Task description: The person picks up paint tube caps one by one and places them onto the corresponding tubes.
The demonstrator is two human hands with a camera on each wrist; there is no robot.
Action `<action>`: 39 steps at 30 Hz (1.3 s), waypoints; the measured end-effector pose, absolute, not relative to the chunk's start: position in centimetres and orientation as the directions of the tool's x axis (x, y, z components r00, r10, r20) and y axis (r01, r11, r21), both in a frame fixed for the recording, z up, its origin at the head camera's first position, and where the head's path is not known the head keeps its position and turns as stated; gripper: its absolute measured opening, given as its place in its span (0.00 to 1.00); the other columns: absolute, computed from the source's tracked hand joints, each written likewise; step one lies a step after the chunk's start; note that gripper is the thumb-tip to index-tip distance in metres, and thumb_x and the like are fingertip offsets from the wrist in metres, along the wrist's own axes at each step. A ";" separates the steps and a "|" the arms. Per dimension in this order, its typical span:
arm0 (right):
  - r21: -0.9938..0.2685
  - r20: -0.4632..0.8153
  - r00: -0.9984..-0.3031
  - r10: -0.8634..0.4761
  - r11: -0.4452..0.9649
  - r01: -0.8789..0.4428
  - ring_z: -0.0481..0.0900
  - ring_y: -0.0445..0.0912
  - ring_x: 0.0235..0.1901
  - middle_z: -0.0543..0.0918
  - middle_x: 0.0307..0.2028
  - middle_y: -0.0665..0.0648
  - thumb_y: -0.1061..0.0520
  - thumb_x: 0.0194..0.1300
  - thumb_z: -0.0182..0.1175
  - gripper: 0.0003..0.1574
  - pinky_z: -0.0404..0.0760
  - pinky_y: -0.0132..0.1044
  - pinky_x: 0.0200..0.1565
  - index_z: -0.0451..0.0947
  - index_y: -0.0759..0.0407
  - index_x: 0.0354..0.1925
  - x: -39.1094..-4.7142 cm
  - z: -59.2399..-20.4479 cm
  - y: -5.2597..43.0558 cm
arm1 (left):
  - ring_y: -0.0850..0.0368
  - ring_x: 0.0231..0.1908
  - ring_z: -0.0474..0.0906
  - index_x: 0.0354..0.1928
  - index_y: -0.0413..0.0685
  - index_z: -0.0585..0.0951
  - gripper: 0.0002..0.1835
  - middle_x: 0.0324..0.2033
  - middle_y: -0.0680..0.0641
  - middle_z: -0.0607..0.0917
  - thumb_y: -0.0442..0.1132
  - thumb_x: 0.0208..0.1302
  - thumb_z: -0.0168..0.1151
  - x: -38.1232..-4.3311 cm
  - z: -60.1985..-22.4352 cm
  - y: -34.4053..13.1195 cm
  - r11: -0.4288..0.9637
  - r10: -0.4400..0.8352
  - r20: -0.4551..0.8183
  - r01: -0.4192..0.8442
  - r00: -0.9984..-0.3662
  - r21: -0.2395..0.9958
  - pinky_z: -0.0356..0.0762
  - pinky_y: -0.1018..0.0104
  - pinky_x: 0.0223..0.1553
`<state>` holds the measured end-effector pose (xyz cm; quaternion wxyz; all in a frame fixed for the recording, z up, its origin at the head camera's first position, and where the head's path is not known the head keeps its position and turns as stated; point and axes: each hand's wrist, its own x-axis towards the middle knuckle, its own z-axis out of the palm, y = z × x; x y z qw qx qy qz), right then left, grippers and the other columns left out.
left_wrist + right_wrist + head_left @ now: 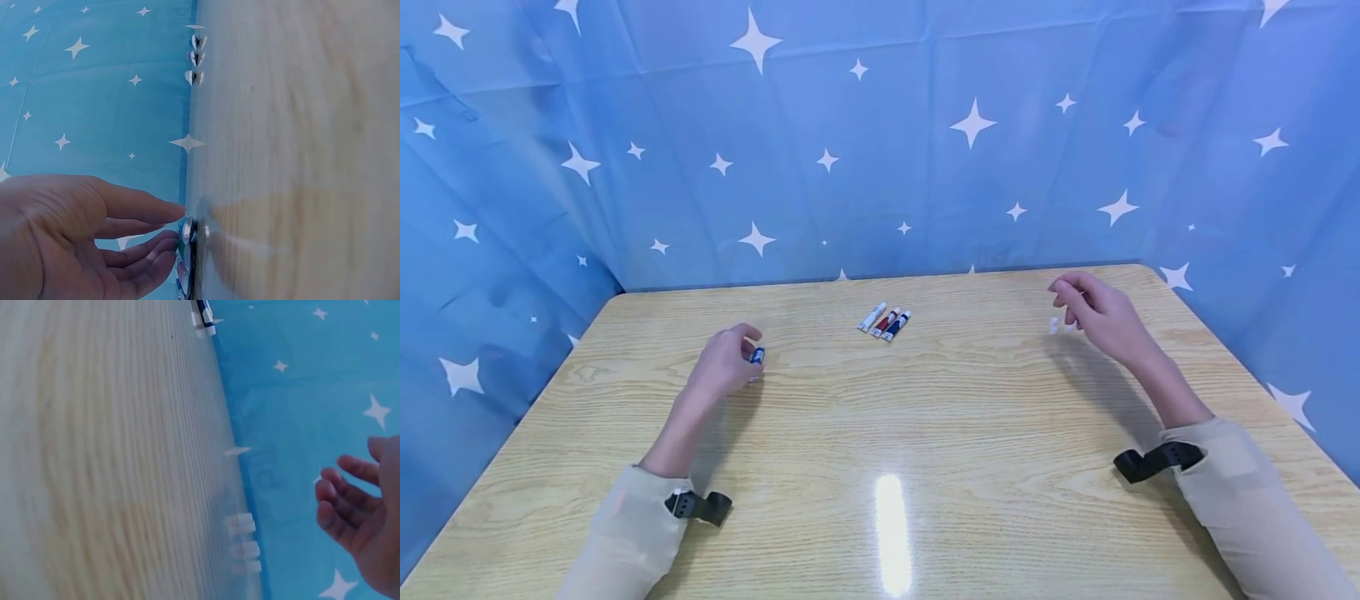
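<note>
- Blue-and-white tube (759, 353) lies on the left part of the table (820, 433), at the fingertips of the left grip (724, 362), which covers part of it; in the left wrist view its shiny end sits just past the thumb tip, with other shapes beside it too hidden to name.
- Left grip: thumb and fingers stand apart, with a gap between them; they reach about the tube from the person's left, and whether the skin touches it I cannot tell.
- Right grip (1099, 315) hangs above the right part of the table, fingers loosely bent and apart from the thumb; small white pieces (1053, 325) lie on the table below it; the right wrist view shows three of them in a row, well clear of the fingers.
- Near the far edge, between the two hands, lie a white tube (872, 317), a red tube (883, 326) and a dark blue tube (895, 328); they are side by side, all slanted the same way.
- Light sleeves (625, 537) cover both forearms; black wrist devices (700, 505) sit at the cuffs; behind the table hangs a blue cloth (895, 183) with white stars.
</note>
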<state>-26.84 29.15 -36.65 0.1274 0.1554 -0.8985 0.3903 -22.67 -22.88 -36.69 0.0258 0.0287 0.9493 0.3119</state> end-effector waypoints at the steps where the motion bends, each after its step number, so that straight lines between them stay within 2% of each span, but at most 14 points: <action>1: -0.658 0.350 -0.920 -0.175 0.653 -0.375 0.78 0.48 0.30 0.81 0.39 0.56 0.47 0.81 0.47 0.23 0.74 0.32 0.26 0.77 0.62 0.56 -26.9 -36.7 29.3 | 0.38 0.46 0.80 0.60 0.26 0.73 0.26 0.46 0.30 0.82 0.24 0.58 0.63 -22.7 -36.7 -22.9 0.801 0.072 -0.034 0.038 -0.997 0.597 0.82 0.53 0.42; 4: -0.644 0.351 -0.921 -0.167 0.671 -0.367 0.79 0.47 0.31 0.81 0.41 0.60 0.47 0.81 0.47 0.24 0.73 0.32 0.27 0.76 0.63 0.57 -27.0 -36.9 29.9 | 0.39 0.45 0.81 0.56 0.24 0.75 0.22 0.44 0.31 0.83 0.23 0.57 0.62 -22.6 -36.8 -23.1 0.796 0.087 -0.038 0.047 -0.995 0.603 0.82 0.56 0.40; 9: -0.622 0.327 -0.932 -0.153 0.708 -0.335 0.79 0.46 0.32 0.81 0.46 0.66 0.47 0.80 0.49 0.24 0.72 0.31 0.29 0.75 0.64 0.58 -27.3 -37.4 31.4 | 0.44 0.40 0.81 0.49 0.26 0.80 0.15 0.40 0.35 0.84 0.23 0.59 0.61 -22.5 -36.9 -23.2 0.795 0.102 -0.058 0.046 -0.993 0.605 0.79 0.60 0.36; 16: -0.603 0.200 -0.965 -0.171 0.754 -0.259 0.78 0.50 0.39 0.79 0.49 0.67 0.48 0.79 0.51 0.25 0.75 0.30 0.33 0.73 0.67 0.59 -27.6 -38.2 33.8 | 0.48 0.36 0.79 0.47 0.29 0.82 0.12 0.37 0.38 0.83 0.23 0.61 0.60 -22.4 -36.9 -23.3 0.792 0.117 -0.084 0.042 -0.990 0.609 0.76 0.63 0.32; 22: -0.601 0.082 -0.976 -0.203 0.771 -0.211 0.80 0.49 0.39 0.79 0.47 0.66 0.49 0.76 0.57 0.25 0.79 0.32 0.33 0.73 0.68 0.59 -28.0 -38.8 34.8 | 0.49 0.35 0.77 0.45 0.31 0.82 0.11 0.36 0.39 0.82 0.23 0.59 0.62 -22.5 -37.1 -23.4 0.797 0.123 -0.099 0.039 -0.987 0.603 0.75 0.63 0.32; 26: -0.589 0.042 -0.972 -0.229 0.781 -0.209 0.80 0.50 0.39 0.80 0.46 0.66 0.52 0.74 0.60 0.23 0.78 0.31 0.33 0.74 0.68 0.57 -28.2 -39.0 34.9 | 0.50 0.35 0.77 0.44 0.31 0.82 0.10 0.36 0.40 0.82 0.24 0.60 0.62 -22.5 -37.1 -23.4 0.790 0.124 -0.116 0.027 -0.986 0.612 0.75 0.63 0.32; 31: -0.571 0.027 -0.967 -0.255 0.790 -0.224 0.78 0.52 0.43 0.80 0.45 0.64 0.52 0.73 0.61 0.21 0.75 0.32 0.36 0.77 0.65 0.55 -28.2 -39.2 35.0 | 0.50 0.34 0.77 0.45 0.30 0.82 0.10 0.36 0.40 0.82 0.24 0.60 0.62 -22.6 -37.1 -23.5 0.777 0.137 -0.121 0.031 -0.983 0.628 0.75 0.64 0.32; 39: -0.532 0.033 -0.961 -0.275 0.809 -0.250 0.73 0.51 0.38 0.81 0.41 0.60 0.53 0.74 0.60 0.14 0.71 0.39 0.38 0.80 0.62 0.50 -28.1 -39.2 35.0 | 0.52 0.32 0.76 0.43 0.33 0.83 0.10 0.34 0.42 0.83 0.25 0.58 0.65 -22.7 -37.2 -23.5 0.771 0.135 -0.137 0.018 -0.981 0.637 0.76 0.63 0.31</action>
